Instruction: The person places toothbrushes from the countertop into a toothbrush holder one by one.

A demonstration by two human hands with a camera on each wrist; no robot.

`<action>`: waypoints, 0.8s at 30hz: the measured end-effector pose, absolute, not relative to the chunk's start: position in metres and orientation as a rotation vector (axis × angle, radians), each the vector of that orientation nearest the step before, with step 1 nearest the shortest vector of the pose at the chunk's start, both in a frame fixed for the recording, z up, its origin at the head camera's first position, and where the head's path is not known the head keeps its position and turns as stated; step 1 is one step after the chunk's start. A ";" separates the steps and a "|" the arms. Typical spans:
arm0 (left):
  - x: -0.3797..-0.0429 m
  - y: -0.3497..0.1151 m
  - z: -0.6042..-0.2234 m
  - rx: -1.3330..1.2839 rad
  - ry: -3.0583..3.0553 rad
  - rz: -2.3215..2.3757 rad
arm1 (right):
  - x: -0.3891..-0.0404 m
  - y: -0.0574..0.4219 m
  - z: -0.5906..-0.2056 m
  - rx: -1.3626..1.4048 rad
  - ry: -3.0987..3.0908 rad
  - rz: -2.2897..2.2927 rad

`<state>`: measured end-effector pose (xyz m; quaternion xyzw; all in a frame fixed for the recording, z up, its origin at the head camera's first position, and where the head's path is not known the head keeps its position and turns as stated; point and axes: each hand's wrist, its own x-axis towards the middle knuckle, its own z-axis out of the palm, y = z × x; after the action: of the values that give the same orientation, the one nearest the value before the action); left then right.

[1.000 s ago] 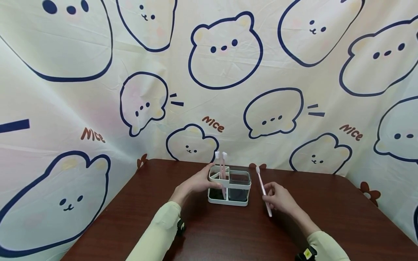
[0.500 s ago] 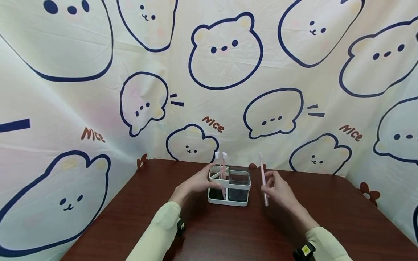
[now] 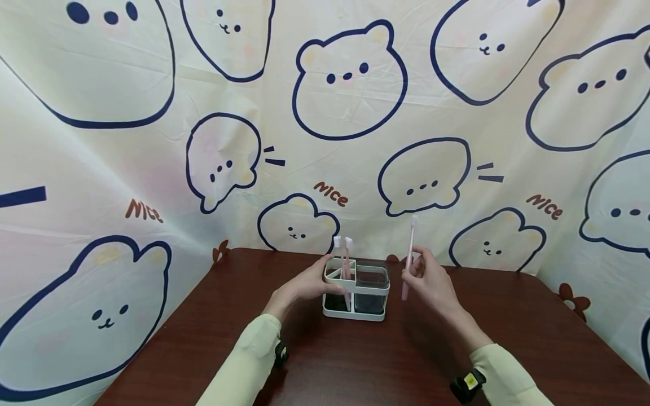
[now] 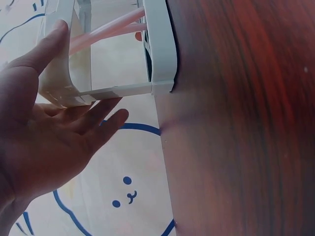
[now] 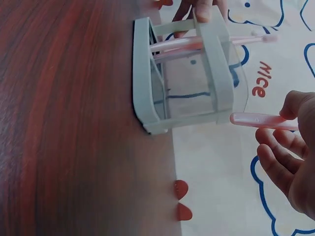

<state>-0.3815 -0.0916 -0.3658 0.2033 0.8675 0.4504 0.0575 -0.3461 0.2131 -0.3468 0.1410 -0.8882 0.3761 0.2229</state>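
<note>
A pale grey-green toothbrush holder (image 3: pixel 369 317) with a divided top rack and a clear cup section stands upright on the table. Two pink toothbrushes (image 3: pixel 346 265) lean in its left compartments, bristles up. My left hand (image 3: pixel 302 285) grips the holder's left side, thumb on the front of the upper rack (image 4: pixel 56 54) and fingers behind. To the right, apart from the holder, my right hand (image 3: pixel 431 283) pinches another pink toothbrush (image 3: pixel 409 260) between thumb and fingers, near-upright and above the table. The rounded handle end (image 5: pixel 246 119) shows in the right wrist view; its head is outside that view.
The dark brown wooden table (image 3: pixel 325 366) reaches back to a cream cloth backdrop (image 3: pixel 350 169) printed with blue-outlined bear faces, which also hangs at both sides. A wrist camera (image 3: pixel 468 384) sits on the right sleeve.
My right hand has lifted the toothbrush upward and it has swung from leaning left to leaning slightly right, head up. My left hand and the holder have stayed put.
</note>
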 end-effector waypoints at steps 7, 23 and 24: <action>-0.381 -0.092 -0.365 0.628 2.634 1.370 | -0.347 0.199 -0.338 0.423 -2.421 1.041; -0.382 -0.092 -0.366 0.629 2.642 1.353 | -0.344 0.166 -0.321 0.461 -2.372 1.153; -0.382 -0.092 -0.366 0.630 2.641 1.353 | -0.344 0.165 -0.321 0.463 -2.373 1.159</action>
<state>-0.3824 -0.0916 -0.3658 0.2073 0.8693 0.4454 0.0541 -0.3443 0.1647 -0.3207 0.1682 -0.8617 0.4209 0.2282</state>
